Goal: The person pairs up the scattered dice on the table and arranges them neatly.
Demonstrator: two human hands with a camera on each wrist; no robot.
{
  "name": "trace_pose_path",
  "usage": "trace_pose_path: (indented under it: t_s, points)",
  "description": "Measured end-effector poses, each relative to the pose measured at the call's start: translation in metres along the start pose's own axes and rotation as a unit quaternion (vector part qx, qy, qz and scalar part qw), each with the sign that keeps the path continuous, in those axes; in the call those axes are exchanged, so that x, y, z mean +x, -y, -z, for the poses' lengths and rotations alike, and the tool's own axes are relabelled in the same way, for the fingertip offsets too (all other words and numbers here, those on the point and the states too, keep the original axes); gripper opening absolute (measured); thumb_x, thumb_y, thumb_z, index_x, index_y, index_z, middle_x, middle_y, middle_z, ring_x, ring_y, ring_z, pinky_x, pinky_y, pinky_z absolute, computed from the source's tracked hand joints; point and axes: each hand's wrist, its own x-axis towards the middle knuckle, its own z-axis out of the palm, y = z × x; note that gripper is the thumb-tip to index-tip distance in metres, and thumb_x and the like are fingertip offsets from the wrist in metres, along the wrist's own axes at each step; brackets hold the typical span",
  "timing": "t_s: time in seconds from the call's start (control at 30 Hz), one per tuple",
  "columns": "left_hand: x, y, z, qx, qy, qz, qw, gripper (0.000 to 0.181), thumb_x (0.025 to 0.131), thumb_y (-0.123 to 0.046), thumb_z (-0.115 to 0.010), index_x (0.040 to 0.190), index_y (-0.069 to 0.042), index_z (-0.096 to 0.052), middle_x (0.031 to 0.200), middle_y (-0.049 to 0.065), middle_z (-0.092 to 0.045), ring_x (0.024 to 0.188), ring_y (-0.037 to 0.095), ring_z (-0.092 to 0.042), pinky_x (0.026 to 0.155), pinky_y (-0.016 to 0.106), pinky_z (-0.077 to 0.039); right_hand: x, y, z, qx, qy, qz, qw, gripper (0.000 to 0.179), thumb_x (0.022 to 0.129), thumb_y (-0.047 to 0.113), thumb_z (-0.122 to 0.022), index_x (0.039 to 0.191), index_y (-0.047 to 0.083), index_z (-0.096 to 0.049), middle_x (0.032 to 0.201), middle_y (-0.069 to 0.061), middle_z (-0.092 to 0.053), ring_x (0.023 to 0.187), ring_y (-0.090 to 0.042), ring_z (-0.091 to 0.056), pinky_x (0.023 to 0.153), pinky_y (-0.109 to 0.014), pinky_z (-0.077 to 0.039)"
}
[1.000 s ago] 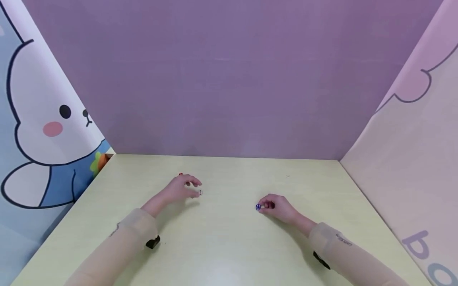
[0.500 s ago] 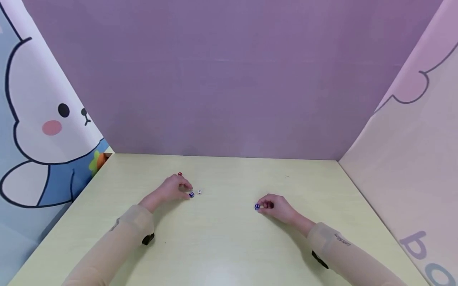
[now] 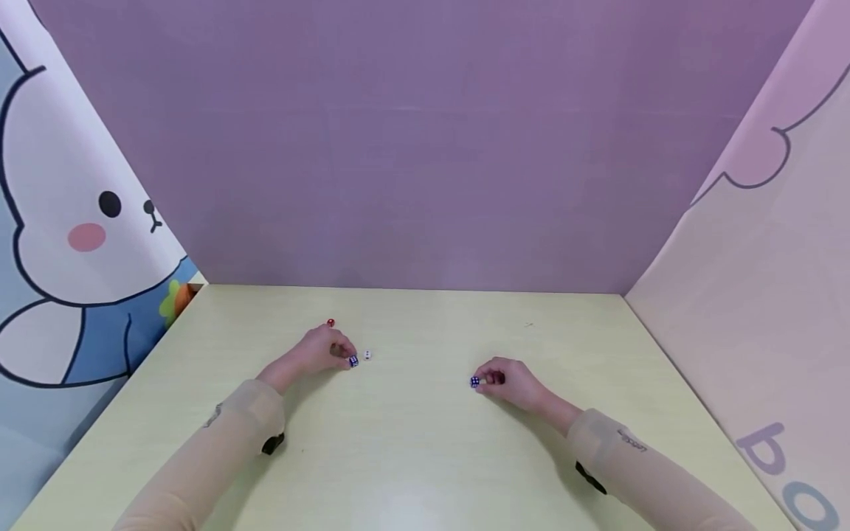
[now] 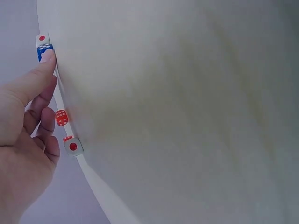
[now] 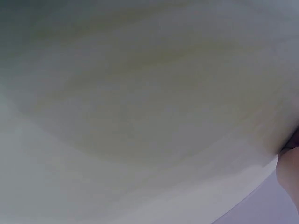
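Two blue dice (image 3: 474,382) sat pinched by right hand (image 3: 521,385) and left hand (image 3: 320,349), the latter just drawn back, apparently leaving the white die (image 3: 368,355) clear at its two o'clock.

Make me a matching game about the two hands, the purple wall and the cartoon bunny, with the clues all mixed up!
Things:
1. Left hand
2. Right hand
3. Purple wall
4. Cartoon bunny

Clues:
A. stands at the far edge of the table
B. pinches a blue die close beside a white die
C. is printed on the left side panel
D. pinches the other blue die, away from the rest

Right pairs: 1-B, 2-D, 3-A, 4-C
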Motion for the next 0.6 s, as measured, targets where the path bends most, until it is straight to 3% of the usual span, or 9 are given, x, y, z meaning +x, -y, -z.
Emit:
trace_pose_path:
  t_s: [0.27, 0.6]
  points:
    - [-0.002, 0.002, -0.004, -0.021, 0.015, -0.012, 0.9996, 0.014, 0.075, -0.012, -0.079, 0.088, -0.015, -0.073, 0.085, -0.007, -0.066, 0.079, 0.007, -0.059, 0.079, 0.032, -0.050, 0.000, 0.002, 0.002, -0.004, 0.001, -0.001, 1.0000, 0.017, 0.081, 0.015, -0.074, 0.097, 0.011, -0.068, 0.077, 0.004, -0.054, 0.069, -0.010, -0.046, 0.059, -0.019, -0.040]
    - [-0.006, -0.014, -0.010, -0.013, 0.030, -0.048, 0.9983, 0.016, 0.073, -0.020, -0.081, 0.088, -0.019, -0.073, 0.083, -0.012, -0.066, 0.079, 0.005, -0.056, 0.077, 0.028, -0.045, 0.000, 0.003, 0.002, 0.000, 0.007, -0.007, 1.0000, 0.018, 0.081, 0.017, -0.074, 0.097, 0.011, -0.068, 0.078, 0.003, -0.054, 0.070, -0.011, -0.046, 0.060, -0.018, -0.040]
